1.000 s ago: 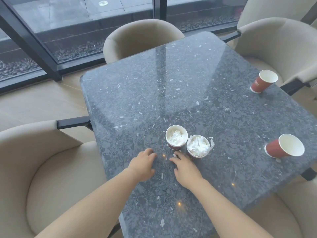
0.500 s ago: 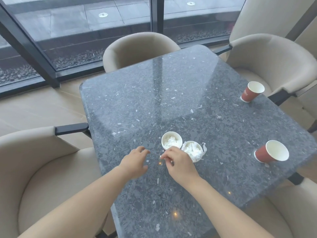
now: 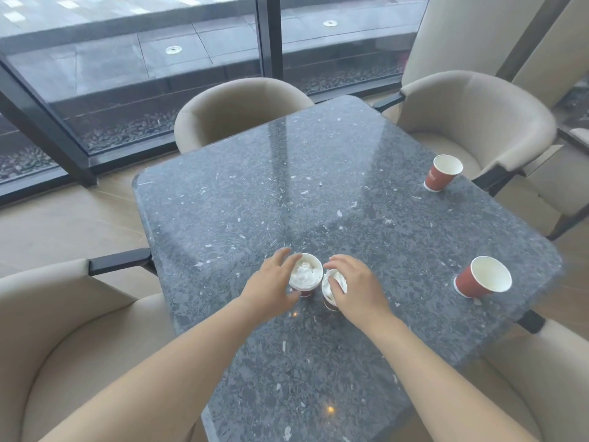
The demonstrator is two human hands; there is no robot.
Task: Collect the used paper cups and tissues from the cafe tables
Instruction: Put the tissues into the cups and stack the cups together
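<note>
**Two cups at once as cafe table is cleared**

Two red paper cups stuffed with white tissue point(image 3: 302, 273) stand touching, just short of the table's point(image 3: 287, 186) middle on its near side. The left hand point(image 3: 271, 287) wraps round the left cup point(image 3: 314, 261), thumb low on its wall and fingers at the far rim. The right hand point(image 3: 357, 288) arches over the right cup point(image 3: 330, 304), thumb resting on the tissue inside. Both cups remain on the stone, so neither appears lifted yet.

Packing the tissue inside likely lets cup and waste travel as one load, and the side-by-side placing suits one cup per hand.

Two empty cups wait: one point(image 3: 481, 279) at the table's right edge, another point(image 3: 441, 173) near its far right corner. Beige chairs point(image 3: 471, 122) ring the table.
</note>
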